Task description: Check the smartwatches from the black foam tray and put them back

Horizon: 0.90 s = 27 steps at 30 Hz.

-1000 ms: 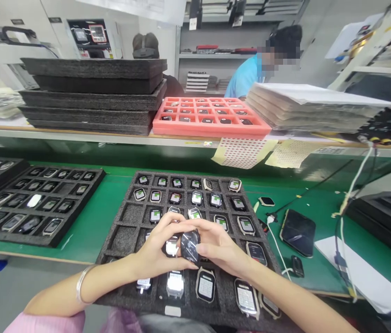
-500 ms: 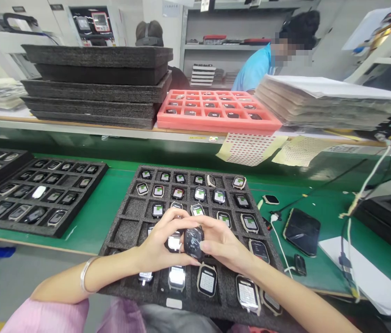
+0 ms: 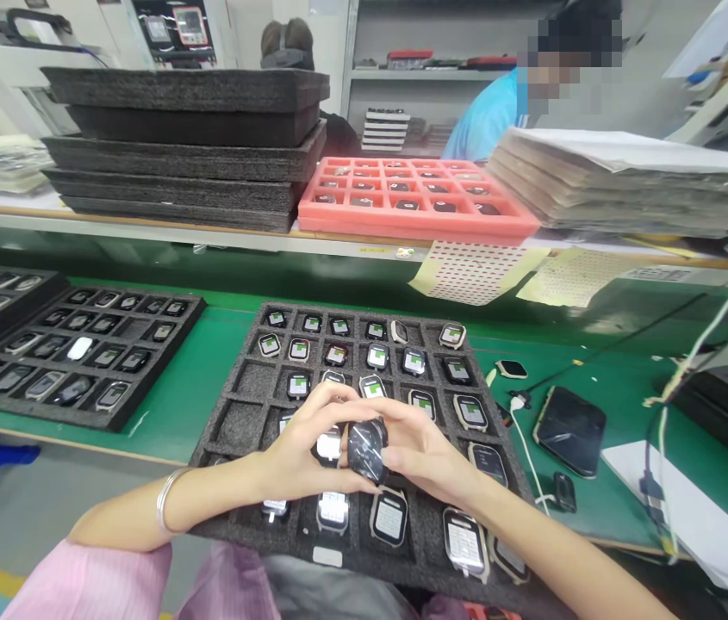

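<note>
Hands meet over the middle of a black foam tray [image 3: 234, 422] that lies on the green bench [image 3: 202, 379] in front of the person. The left hand [image 3: 302, 448] and the right hand [image 3: 421, 452] together pinch a dark smartwatch body [image 3: 365, 449], fingertips closed on its edges from either side, so it hangs just above the tray's compartments rather than in one. Its glossy dark face is turned up and toward the camera, tilted a little to the left; its long axis runs roughly from near to far, leaning slightly left at the far end. Other watch bodies sit in the tray's cells around and beneath the hands, many with lit screens facing up. A silver bangle [image 3: 166, 510] circles the left wrist. A dark phone [image 3: 570, 418] lies flat on the bench, well to the right of the tray.
</note>
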Tool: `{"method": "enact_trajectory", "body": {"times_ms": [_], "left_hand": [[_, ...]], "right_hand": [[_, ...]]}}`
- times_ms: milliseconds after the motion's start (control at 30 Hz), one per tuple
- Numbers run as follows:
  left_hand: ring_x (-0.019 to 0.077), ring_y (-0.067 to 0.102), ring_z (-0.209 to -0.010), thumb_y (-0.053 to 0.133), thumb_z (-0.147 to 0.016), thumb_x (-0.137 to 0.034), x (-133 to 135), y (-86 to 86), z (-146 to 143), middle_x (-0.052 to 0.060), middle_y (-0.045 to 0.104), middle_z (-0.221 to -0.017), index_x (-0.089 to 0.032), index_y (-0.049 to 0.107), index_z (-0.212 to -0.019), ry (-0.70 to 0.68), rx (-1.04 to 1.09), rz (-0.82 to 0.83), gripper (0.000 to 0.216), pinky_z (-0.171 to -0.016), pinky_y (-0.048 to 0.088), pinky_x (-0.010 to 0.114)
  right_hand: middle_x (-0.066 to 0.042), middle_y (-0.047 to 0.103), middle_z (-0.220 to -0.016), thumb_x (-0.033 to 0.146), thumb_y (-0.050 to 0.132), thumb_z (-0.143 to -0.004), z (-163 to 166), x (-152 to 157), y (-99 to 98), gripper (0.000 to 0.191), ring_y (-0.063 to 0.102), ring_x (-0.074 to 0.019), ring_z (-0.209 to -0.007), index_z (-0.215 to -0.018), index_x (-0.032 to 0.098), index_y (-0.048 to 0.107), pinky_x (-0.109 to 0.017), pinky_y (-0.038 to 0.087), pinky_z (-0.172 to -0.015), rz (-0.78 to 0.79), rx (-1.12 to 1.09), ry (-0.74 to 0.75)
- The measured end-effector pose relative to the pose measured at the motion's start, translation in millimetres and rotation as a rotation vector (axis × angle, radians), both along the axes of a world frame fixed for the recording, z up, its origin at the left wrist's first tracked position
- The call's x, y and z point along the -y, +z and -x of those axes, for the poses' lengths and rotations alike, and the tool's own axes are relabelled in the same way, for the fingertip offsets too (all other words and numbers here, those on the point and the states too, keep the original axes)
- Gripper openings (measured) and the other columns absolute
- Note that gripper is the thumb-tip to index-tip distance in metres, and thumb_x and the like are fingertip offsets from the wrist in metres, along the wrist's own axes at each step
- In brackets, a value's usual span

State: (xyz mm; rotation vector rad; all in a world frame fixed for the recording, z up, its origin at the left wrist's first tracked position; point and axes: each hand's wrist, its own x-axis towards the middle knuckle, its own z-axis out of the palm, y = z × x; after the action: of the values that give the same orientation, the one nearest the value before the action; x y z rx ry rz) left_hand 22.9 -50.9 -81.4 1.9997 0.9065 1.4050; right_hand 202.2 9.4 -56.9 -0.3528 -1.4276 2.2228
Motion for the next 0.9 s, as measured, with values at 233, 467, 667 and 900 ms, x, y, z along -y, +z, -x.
{"method": "enact_trajectory", "body": {"times_ms": [233, 467, 667, 900], "left_hand": [[0.0245, 0.051, -0.104, 0.081, -0.066, -0.031, 0.2, 2.1, 0.3, 0.010, 0.048, -0.111, -0.022, 0.051, -0.119, 0.029, -0.016, -0.014, 0.062, -0.089, 0.046, 0.040], [0.0259, 0.051, -0.103, 0.074, -0.069, -0.020, -1.3, 2.9, -1.3, 0.011, 0.051, -0.111, -0.019, 0.050, -0.114, 0.233, -0.198, 0.011, 0.051, -0.088, 0.044, 0.044], [0.0253, 0.051, -0.102, 0.073, -0.070, -0.021, -2.5, -1.2, -0.4, 0.010, 0.052, -0.110, -0.020, 0.049, -0.114, 0.198, -0.245, 0.092, 0.050, -0.088, 0.045, 0.042], [0.0249, 0.050, -0.105, 0.073, -0.071, -0.021, -2.6, -2.7, -0.3, 0.010, 0.052, -0.113, -0.021, 0.048, -0.116, 0.162, -0.231, 0.089, 0.052, -0.090, 0.044, 0.040]], "right_hand": [[-0.009, 0.068, -0.098, 0.025, 0.074, -0.078, -1.1, -0.7, 0.6, 0.046, 0.066, -0.0215, -0.090, -0.120, 0.019, 0.059, -0.039, 0.049, -0.086, 0.019, -0.023, 0.051], [-0.012, 0.066, -0.112, 0.028, 0.063, -0.088, -1.3, -2.7, -2.3, 0.052, 0.063, -0.0253, -0.102, -0.136, 0.022, 0.045, -0.046, 0.045, -0.094, -0.014, 0.069, 0.006], [-0.007, 0.069, -0.106, 0.024, 0.059, -0.089, 0.3, -0.7, -15.9, 0.041, 0.067, -0.0222, -0.096, -0.130, 0.024, 0.050, -0.034, 0.053, -0.082, -0.071, 0.138, -0.099], [-0.005, 0.070, -0.103, 0.022, 0.059, -0.089, 2.3, 1.8, -14.5, 0.042, 0.068, -0.0219, -0.094, -0.129, 0.024, 0.051, -0.034, 0.055, -0.081, -0.067, 0.115, -0.117]]}}
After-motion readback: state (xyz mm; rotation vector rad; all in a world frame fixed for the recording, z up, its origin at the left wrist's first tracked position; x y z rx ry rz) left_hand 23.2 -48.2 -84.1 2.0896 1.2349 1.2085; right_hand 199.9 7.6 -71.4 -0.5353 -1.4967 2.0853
